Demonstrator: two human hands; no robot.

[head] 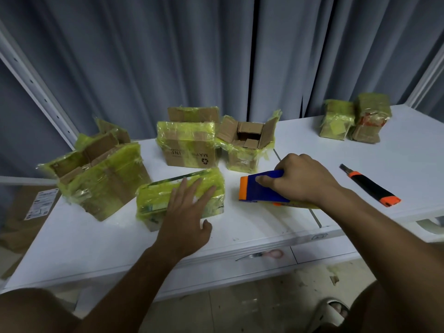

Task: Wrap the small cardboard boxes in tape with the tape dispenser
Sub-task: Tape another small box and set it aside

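The left hand (186,212) lay flat, fingers straight, on the taped box (179,199) near the table's (96,246) front edge, pressing it down without curling round it. The right hand (300,180) was closed round the handle of the blue-and-orange dispenser (259,188), which rested on the table just right of that box, apart from it. Yellowish tape showed under the dispenser toward the wrist.

The step in hand appeared to be bringing the dispenser to the held box for another band of tape. To do this well, the flat hand should probably keep the box from sliding while the orange end is set against a face; the tape should be drawn taut and straight over the edges so that it lies without wrinkles, then pressed down.

Containers: behind the held box stood a closed box (188,145) with printed lettering, taped across its top, with another box (193,114) behind it. To its right an open box (247,143) showed loose flaps and a dark interior; whether it held anything could not be told. At left a larger box (101,174) stood partly open, its contents hidden. Two wrapped boxes (353,118) stood touching at the far right. A knife (371,186) lay right of the dispenser, well apart.
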